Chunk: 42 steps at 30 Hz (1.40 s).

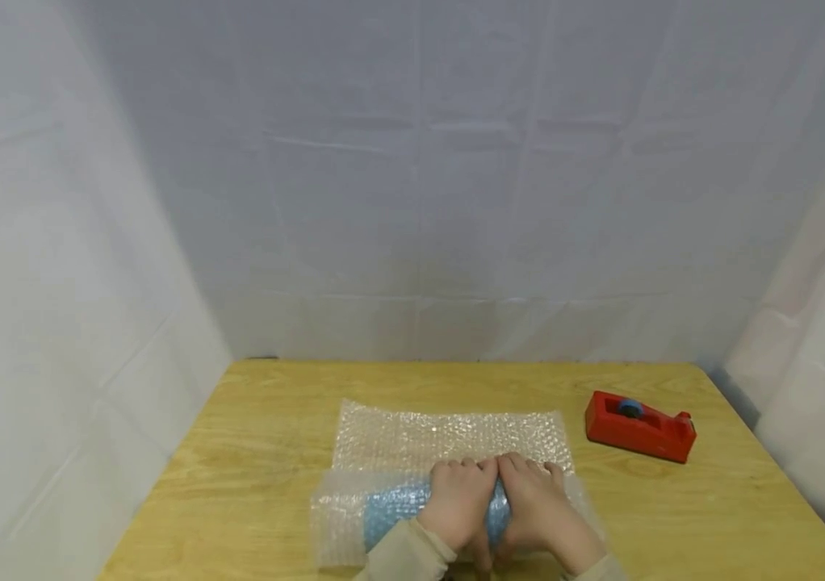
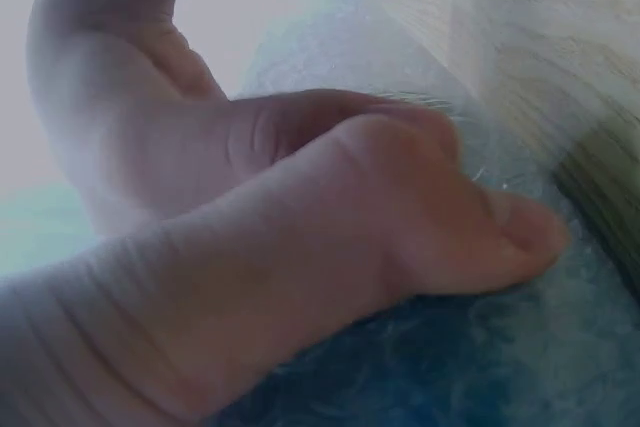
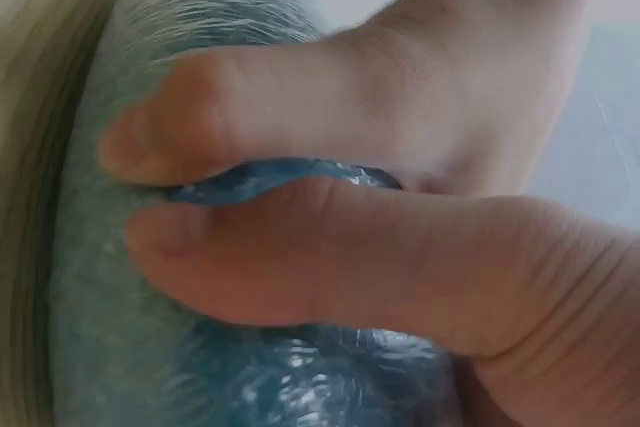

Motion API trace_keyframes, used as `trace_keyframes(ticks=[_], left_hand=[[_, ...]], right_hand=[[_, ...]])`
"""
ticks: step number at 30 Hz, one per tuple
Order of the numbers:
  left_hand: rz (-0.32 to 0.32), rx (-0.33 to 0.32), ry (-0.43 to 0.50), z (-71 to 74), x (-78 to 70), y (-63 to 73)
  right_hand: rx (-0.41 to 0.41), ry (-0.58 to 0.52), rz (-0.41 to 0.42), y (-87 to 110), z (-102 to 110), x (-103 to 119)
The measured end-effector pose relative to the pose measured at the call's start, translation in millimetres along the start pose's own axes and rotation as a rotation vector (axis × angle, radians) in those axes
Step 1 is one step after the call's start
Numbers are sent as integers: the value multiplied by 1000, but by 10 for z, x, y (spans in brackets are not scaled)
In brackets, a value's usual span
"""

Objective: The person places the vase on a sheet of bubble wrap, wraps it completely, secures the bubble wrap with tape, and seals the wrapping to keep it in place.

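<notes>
A blue object (image 1: 391,510), its exact kind hidden under the wrap, lies rolled in clear bubble wrap (image 1: 449,434) near the front of the table. My left hand (image 1: 458,499) grips the roll around its middle, fingers over the top and thumb on the near side. Right beside it, my right hand (image 1: 534,504) grips the same roll, the two hands nearly touching. In the right wrist view both thumbs press on the wrapped blue object (image 3: 300,382). A flat stretch of bubble wrap spreads out beyond the hands.
A red tape dispenser (image 1: 639,428) with a blue-cored roll stands on the wooden table (image 1: 253,452), to the right of the bubble wrap. White sheeting (image 1: 412,202) hangs behind the table and along both sides.
</notes>
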<state>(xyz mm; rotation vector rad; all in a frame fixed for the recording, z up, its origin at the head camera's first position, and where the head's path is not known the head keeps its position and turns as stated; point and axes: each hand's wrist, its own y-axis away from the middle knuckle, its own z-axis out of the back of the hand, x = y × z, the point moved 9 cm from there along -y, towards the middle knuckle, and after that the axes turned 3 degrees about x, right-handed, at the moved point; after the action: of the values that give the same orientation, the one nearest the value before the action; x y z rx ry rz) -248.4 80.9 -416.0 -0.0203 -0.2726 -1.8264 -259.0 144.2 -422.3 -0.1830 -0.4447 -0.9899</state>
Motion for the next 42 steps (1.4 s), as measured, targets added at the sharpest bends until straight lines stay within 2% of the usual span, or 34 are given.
trace_keyframes(ticks=[4,8,12,20,29,32,42], left_hand=[[-1,23,21,4,21,-54],[-10,25,56,18,49,-75],[-28,37,113,25,61,-90],[-60,122,266,-2,110,-142],[-101,142,284,-70,165,-142],[-108,134,290,-62,172,-122],[-65,84,121,-77,144,-36]], right_hand=[[-14,102,-64,57,-45,40],[-48,172,-75,114,-134,141],[-98,186,-58,140,-136,167],[-214,236,15,123,-49,175],[-150,204,11,56,-59,123],[-155,190,17,55,-52,124],[-190,186,49,28,-30,96]])
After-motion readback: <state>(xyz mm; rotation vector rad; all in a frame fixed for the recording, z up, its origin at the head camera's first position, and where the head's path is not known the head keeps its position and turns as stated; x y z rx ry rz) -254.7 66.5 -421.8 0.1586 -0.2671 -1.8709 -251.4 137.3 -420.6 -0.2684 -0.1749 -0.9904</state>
